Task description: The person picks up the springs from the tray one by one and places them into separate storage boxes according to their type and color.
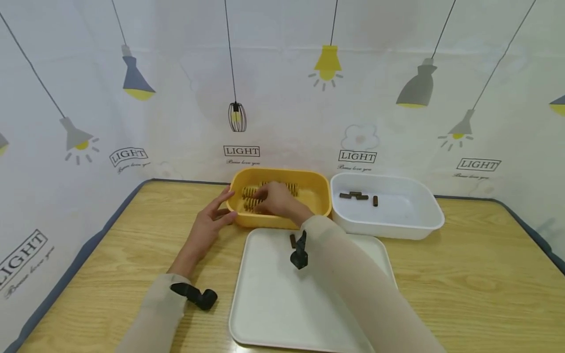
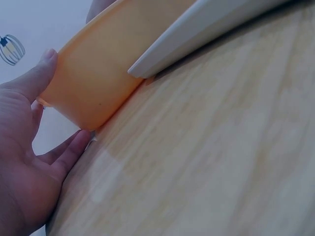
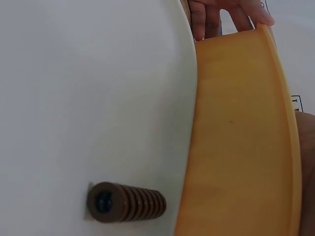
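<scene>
Inside a yellow bin [image 1: 315, 196], my right hand [image 1: 280, 200] reaches among several yellow coil springs [image 1: 248, 192] at the left end. Its fingertips are partly hidden, and whether a spring is pinched between them does not show. My left hand [image 1: 207, 225] touches the left end of the bin, thumb against the wall near the front corner and fingers fairly straight along the side. In the left wrist view, the thumb [image 2: 47, 69] presses the bin's outer wall [image 2: 93, 78]. One brown coil spring [image 3: 129, 202] lies on the white tray [image 3: 113, 108] in front of the bin.
A white bin [image 1: 415, 211] stands against the right side of the yellow one, with several brown springs [image 1: 353, 195] inside. The tray lies on a wooden table [image 1: 463, 284], under my right forearm. A printed cloth [image 1: 287, 122] hangs behind the bins.
</scene>
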Motion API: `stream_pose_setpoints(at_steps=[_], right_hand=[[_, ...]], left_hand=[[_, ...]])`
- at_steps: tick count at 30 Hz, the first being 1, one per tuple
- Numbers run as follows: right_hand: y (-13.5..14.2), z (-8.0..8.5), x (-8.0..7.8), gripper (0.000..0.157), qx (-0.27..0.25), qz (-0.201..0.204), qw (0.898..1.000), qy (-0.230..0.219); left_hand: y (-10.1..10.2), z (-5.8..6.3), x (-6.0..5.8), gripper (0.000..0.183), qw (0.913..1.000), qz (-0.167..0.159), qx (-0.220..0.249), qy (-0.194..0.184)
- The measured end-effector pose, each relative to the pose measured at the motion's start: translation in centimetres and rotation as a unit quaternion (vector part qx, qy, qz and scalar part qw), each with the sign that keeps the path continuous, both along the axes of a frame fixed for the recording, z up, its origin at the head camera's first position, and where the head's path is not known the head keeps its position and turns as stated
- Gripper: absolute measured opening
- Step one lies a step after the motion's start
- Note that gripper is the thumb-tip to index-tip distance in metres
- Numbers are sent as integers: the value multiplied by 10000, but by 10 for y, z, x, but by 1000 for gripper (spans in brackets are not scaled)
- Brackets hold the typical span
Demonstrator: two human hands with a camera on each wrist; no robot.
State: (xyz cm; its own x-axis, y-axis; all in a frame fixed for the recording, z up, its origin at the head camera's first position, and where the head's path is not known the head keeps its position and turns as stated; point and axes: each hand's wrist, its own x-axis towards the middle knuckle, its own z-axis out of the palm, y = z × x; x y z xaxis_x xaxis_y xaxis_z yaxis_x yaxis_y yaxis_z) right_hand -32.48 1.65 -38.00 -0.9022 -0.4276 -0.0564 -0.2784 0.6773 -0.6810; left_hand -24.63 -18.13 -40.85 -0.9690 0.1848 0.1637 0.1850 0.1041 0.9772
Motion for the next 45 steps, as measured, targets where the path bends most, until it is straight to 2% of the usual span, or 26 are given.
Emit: stream_pose_setpoints(at_steps=[10, 15, 18, 25, 30, 36, 41, 45], right_hand=[[6, 0, -2, 26, -528, 24, 9980, -352], [11, 2, -5, 26, -334, 144, 9991, -203], [15, 7, -5, 26, -307, 162, 9993, -143], [32, 25, 3, 27, -708, 198, 9973, -54], [46, 37, 16, 28, -885, 149, 9960, -16], [64, 47, 42, 22, -1135, -5, 9931, 285], [77, 46, 66, 18, -1314, -201, 9902, 417], [83, 38, 88, 16, -1298, -578, 9896, 222]], left_hand=[[-1, -4, 0, 56, 10000, -14, 44, -12], [0, -5, -1, 56, 10000, -17, -13, 3], [0, -4, -1, 56, 10000, -17, -31, -13], [1, -1, -2, 57, 10000, 3, -33, 2], [-1, -1, -2, 57, 10000, 32, -46, 61], [-1, 0, -1, 56, 10000, 38, -40, 82], [0, 2, -2, 56, 9999, 50, -91, 74], [0, 2, -1, 56, 9999, 53, -103, -7]])
